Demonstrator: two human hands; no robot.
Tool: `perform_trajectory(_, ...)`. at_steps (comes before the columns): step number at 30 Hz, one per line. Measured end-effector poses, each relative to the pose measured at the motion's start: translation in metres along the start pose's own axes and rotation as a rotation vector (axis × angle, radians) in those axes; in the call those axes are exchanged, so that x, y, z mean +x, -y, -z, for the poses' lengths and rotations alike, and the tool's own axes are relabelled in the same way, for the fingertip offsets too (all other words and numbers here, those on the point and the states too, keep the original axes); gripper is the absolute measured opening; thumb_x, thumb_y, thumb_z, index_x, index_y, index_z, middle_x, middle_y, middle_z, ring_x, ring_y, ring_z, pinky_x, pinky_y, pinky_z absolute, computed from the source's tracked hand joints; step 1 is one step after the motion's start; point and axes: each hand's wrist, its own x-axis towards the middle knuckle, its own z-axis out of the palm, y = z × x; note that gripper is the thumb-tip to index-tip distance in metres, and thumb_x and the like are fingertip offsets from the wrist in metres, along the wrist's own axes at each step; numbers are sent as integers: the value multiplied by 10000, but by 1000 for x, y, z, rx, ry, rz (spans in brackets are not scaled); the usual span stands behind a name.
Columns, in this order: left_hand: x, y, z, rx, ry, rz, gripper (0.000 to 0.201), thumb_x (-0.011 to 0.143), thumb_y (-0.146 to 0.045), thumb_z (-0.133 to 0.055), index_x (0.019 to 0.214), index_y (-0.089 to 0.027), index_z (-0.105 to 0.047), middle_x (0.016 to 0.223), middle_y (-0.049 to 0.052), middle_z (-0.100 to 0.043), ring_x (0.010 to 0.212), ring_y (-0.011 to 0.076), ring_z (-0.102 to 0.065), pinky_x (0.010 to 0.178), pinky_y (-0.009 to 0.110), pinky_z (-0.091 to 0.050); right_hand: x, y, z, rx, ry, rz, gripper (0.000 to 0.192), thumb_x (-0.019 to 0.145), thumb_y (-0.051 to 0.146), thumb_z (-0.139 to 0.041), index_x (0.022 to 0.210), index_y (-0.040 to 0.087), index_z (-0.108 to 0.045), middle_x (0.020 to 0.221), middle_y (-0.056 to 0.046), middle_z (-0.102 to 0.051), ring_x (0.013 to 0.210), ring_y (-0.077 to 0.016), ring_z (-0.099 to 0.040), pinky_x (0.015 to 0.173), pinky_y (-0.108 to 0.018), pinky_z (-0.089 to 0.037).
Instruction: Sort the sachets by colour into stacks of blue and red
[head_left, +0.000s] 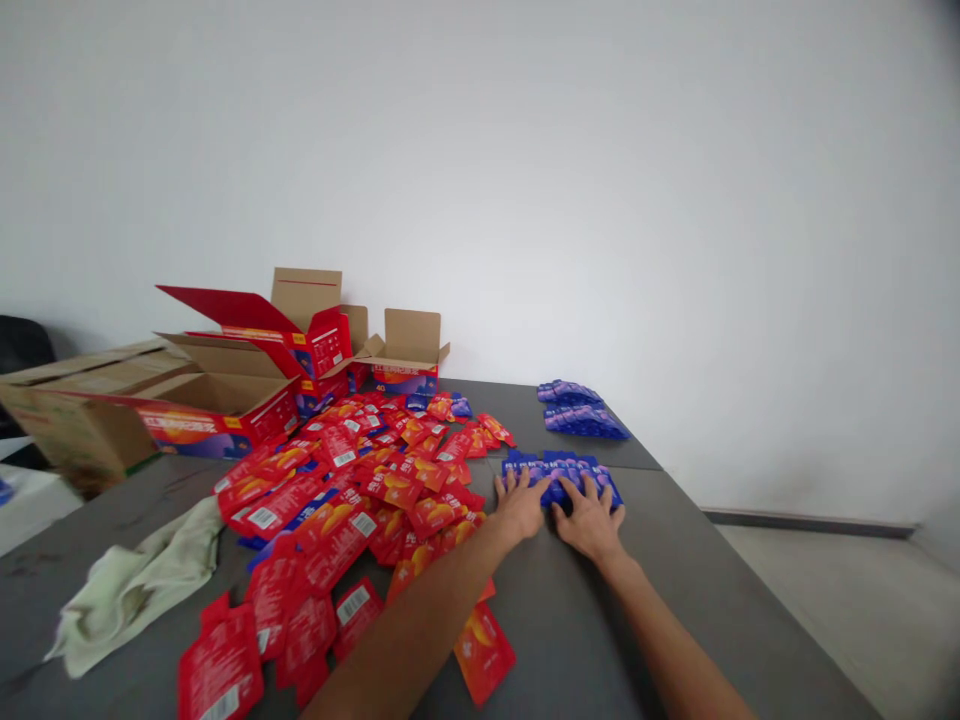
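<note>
blue packets (pixel 564 470) half under hands (pixel 559 512)

A packing or sorting room. A plain grey table (pixel 585 640) holds opened cartons (pixel 217 400) and heaped red sachets (pixel 337 520). Bare white wall (pixel 600 200).

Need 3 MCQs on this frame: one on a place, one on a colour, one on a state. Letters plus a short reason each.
1. Where do both hands rest?
A. on the blue packets
B. inside a box
C. on the cloth

2. What colour is the big pile of packets?
A. green
B. red
C. white

3. How are the cardboard boxes?
A. taped shut
B. flattened
C. open, flaps up

Answers:
1 A: the left hand and right hand lie flat on the row of blue packets.
2 B: the red packets cover the table left of the hands.
3 C: the boxes at the far left show raised flaps.
</note>
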Motion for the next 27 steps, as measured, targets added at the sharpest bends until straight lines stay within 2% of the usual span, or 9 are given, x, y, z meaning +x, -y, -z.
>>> perform_trajectory(2, -4, 1, 9, -2, -11, -22, 798, 809, -315, -546, 1535, -437, -237, 1665, 22, -117, 1510, 405, -26, 1161, 663, -9, 2, 5, 0, -6, -28, 21, 659, 790, 363, -556, 1444, 377, -475, 1580, -93, -283, 1451, -450, -149, 1051, -717, -177)
perform_trajectory(5, -10, 8, 24, 4, -79, -26, 886, 775, -299, -566, 1563, -380, -169, 1671, 46, -59, 1513, 397, -3, 1169, 654, -22, 4, 22, 1, -3, -110, 100, 732, 728, 262, -515, 1452, 362, -468, 1579, -73, -300, 1458, -424, -140, 1075, -681, -166)
perform_trajectory(8, -17, 25, 41, 34, -173, -1, 859, 768, -272, -565, 1558, -314, -231, 1664, 82, -95, 1511, 398, -30, 1173, 647, -27, 3, 53, 5, 42, -183, 155, 710, 726, 194, -499, 1429, 284, -514, 1550, -92, -360, 1449, -388, -191, 1110, -594, -180)
perform_trajectory(11, -26, 55, 60, 82, -250, 78, 748, 780, -247, -556, 1503, -237, -366, 1624, 134, -231, 1496, 409, -92, 1171, 644, -38, 4, 93, 6, 98, -159, 199, 643, 739, 176, -517, 1377, 241, -573, 1507, -82, -432, 1416, -344, -270, 1119, -495, -241)
perform_trajectory(14, -39, 92, 81, 114, -328, 167, 619, 816, -232, -528, 1430, -188, -470, 1565, 152, -344, 1474, 388, -169, 1185, 593, -85, 6, 137, 1, 170, -104, 280, 574, 764, 169, -511, 1326, 222, -615, 1465, -78, -489, 1338, -310, -385, 1083, -432, -298)
perform_trajectory(20, -81, 156, 124, 170, -467, 311, 399, 878, -213, -479, 1244, -145, -622, 1291, 187, -574, 1276, 332, -446, 1107, 474, -305, 1, 226, -19, 290, -67, 473, 445, 808, 150, -510, 1218, 168, -684, 1317, -106, -618, 1187, -275, -515, 1010, -358, -358)
perform_trajectory(22, -98, 171, 137, 216, -489, 363, 366, 891, -209, -480, 1215, -150, -638, 1236, 180, -601, 1227, 320, -484, 1068, 454, -351, -4, 254, -22, 320, -65, 545, 413, 814, 123, -503, 1174, 161, -702, 1263, -106, -650, 1151, -264, -538, 1006, -348, -358)
perform_trajectory(25, -126, 192, 157, 306, -500, 430, 329, 916, -217, -471, 1179, -156, -659, 1268, 168, -598, 1216, 304, -508, 1047, 433, -383, -15, 293, -23, 347, -31, 634, 375, 829, 80, -477, 1100, 160, -725, 1159, -111, -689, 1098, -244, -571, 998, -336, -353)
perform_trajectory(27, -145, 207, 170, 334, -423, 493, 312, 928, -210, -459, 1155, -155, -668, 1267, 154, -614, 1218, 285, -529, 1037, 405, -400, -24, 315, -21, 355, 27, 688, 339, 846, 89, -478, 1048, 169, -738, 1104, -114, -700, 1068, -237, -581, 993, -334, -348)
